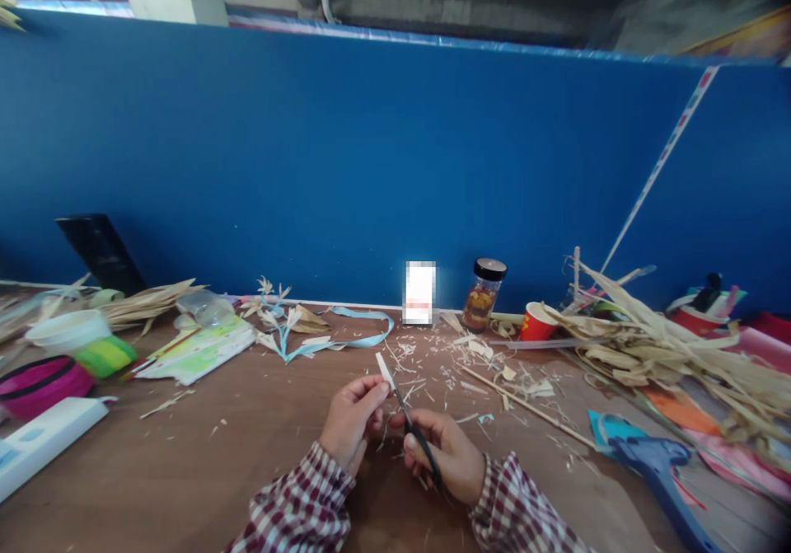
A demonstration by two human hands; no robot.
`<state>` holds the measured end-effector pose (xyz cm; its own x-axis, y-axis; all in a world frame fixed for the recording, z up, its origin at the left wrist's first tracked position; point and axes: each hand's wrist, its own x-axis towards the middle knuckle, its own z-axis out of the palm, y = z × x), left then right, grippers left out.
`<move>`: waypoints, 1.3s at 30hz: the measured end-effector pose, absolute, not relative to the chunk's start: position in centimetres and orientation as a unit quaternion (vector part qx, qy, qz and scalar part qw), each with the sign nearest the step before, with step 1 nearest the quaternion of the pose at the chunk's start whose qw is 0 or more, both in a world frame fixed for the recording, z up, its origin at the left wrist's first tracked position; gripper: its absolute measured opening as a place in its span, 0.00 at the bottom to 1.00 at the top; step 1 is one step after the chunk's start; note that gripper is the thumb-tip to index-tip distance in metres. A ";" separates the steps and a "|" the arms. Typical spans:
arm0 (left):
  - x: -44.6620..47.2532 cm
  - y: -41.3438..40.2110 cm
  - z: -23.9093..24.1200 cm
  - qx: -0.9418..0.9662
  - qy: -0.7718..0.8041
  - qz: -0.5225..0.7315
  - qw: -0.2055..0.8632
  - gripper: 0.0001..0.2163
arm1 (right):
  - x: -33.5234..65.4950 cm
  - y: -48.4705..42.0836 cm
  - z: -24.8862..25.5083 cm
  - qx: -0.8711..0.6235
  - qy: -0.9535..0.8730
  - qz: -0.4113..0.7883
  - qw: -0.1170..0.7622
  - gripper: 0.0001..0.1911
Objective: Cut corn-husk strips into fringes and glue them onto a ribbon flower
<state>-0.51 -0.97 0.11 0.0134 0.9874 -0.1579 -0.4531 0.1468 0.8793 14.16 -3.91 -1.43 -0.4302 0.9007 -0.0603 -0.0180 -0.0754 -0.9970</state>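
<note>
One long white block (pixel 53 442) lies at 9 o'clock from the hands. The left hand (pixel 353 419) pinches one pale strip (pixel 381 365), its tip toward 11 o'clock. It looks light, thin and easy to tear, so pinch it softly near its low end. The right hand (pixel 450 458) grips one pair of scissors (pixel 423 444), likely hard and stiff; hold the handles. One jar (pixel 480 302) stands at 1 o'clock, one red cup (pixel 536 324) at 2, one blue glue gun (pixel 656 462) at 3.

On my feed, a black-lidded jar (pixel 481 302) stands before a blue partition (pixel 371 166), a red cup (pixel 536 323) to its right. I spot a pink container (pixel 49 392) near a white bowl (pixel 67 330) at left, a glue gun (pixel 671 497) at right.
</note>
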 end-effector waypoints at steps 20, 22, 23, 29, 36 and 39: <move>-0.4 -0.7 -0.1 0.300 0.416 0.573 0.640 0.14 | 14.3 -3.9 -1.5 -0.398 -0.570 0.623 0.357 0.25; -0.4 -0.6 -0.2 0.302 0.417 0.573 0.638 0.14 | 14.4 -3.9 -1.5 -0.399 -0.573 0.622 0.354 0.25; -0.4 -0.6 -0.3 0.303 0.417 0.573 0.637 0.14 | 14.4 -3.9 -1.5 -0.399 -0.575 0.620 0.354 0.25; -0.5 -0.6 -0.4 0.309 0.415 0.571 0.638 0.13 | 14.4 -3.9 -1.7 -0.397 -0.583 0.613 0.357 0.24; -0.4 -0.7 -0.3 0.305 0.421 0.573 0.634 0.14 | 14.5 -3.8 -1.8 -0.400 -0.583 0.610 0.358 0.23; -0.4 -0.7 -0.3 0.302 0.425 0.569 0.636 0.14 | 14.5 -3.8 -1.9 -0.408 -0.578 0.613 0.352 0.24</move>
<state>-0.42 -0.69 -0.26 -0.0078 0.9805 -0.1962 -0.4670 0.1700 0.8678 14.46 -3.83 -1.85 -0.4193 0.9030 -0.0930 0.0408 -0.0836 -0.9957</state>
